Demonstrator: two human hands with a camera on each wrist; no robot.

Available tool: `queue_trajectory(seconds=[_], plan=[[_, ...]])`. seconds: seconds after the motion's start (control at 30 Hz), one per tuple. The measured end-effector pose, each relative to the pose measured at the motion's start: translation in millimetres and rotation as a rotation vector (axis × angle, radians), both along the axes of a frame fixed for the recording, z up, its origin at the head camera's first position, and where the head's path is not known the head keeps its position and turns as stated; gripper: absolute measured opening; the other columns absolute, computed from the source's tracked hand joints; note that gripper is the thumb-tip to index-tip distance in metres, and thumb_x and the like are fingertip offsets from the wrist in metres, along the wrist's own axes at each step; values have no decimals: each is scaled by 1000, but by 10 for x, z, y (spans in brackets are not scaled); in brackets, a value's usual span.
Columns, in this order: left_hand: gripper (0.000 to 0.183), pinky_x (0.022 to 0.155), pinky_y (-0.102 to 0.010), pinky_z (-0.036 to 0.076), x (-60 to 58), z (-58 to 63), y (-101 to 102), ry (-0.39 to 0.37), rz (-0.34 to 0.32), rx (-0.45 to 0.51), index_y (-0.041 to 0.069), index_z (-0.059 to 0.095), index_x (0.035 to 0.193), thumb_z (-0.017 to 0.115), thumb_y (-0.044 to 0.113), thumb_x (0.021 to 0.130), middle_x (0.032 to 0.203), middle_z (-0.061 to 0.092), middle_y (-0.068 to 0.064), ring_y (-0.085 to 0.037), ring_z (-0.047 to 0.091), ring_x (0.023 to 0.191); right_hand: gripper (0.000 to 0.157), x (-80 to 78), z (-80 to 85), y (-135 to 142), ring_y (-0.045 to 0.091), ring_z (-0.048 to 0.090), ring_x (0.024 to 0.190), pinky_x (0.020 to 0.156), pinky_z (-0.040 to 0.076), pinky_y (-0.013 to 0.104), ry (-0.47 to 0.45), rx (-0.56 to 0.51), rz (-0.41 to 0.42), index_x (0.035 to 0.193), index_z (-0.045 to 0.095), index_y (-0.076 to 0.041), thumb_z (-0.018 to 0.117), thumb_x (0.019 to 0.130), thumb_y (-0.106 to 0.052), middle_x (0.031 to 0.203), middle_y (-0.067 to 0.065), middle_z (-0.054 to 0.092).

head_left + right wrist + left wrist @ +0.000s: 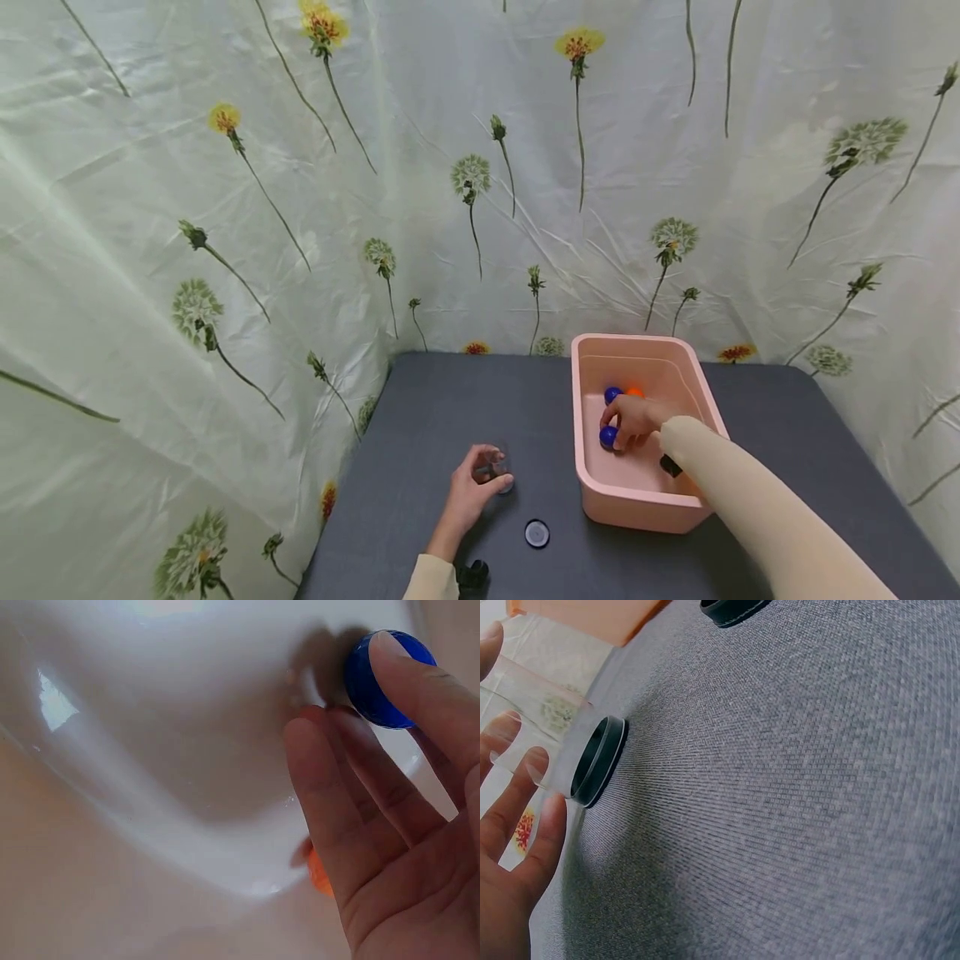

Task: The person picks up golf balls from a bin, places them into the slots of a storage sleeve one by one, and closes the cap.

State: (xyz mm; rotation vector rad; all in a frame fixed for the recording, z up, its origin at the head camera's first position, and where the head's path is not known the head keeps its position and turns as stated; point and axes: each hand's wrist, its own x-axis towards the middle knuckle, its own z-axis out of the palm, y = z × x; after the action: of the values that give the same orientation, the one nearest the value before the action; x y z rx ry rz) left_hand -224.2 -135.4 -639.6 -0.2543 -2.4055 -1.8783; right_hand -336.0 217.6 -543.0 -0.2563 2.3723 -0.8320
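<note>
My left hand [474, 490] curves its fingers and thumb round a clear jar [501, 475] on the dark table. In the left wrist view the see-through wall of the jar [559, 761] ends in a black ring at its bottom, with fingertips against the side. My right hand [636, 418] reaches down into a pink bin [637, 514]. There it pinches a blue ball [358, 682], thumb across its front and index finger behind, the other fingers stretched out beside it. A second blue ball [613, 395] and an orange ball [634, 392] lie just beyond this hand.
A round black-rimmed lid [537, 533] lies flat on the dark cloth-covered table [450, 400], between the left hand and the bin. A pale curtain [450, 108] printed with dandelions hangs behind the table and along its left side.
</note>
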Motion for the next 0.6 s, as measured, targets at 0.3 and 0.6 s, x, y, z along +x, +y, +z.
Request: queue_trajectory(seconds=[0.3, 0.6], plan=[[39, 93, -59, 46, 42, 40, 54, 10, 8, 17, 13, 63, 121, 80, 9, 86, 119, 69, -5, -15, 60, 114, 37, 50, 104, 85, 23, 63, 77, 68, 59, 42, 59, -26, 90, 115, 69, -6, 83, 80, -2, 93, 10, 65], [40, 91, -40, 50, 16, -30, -8, 36, -38, 0, 22, 63, 125, 79, 18, 89, 123, 68, 0, -19, 61, 116, 29, 63, 387, 108, 17, 60, 72, 62, 57, 36, 165, 29, 202, 105, 72, -6, 86, 80, -12, 85, 2, 65]])
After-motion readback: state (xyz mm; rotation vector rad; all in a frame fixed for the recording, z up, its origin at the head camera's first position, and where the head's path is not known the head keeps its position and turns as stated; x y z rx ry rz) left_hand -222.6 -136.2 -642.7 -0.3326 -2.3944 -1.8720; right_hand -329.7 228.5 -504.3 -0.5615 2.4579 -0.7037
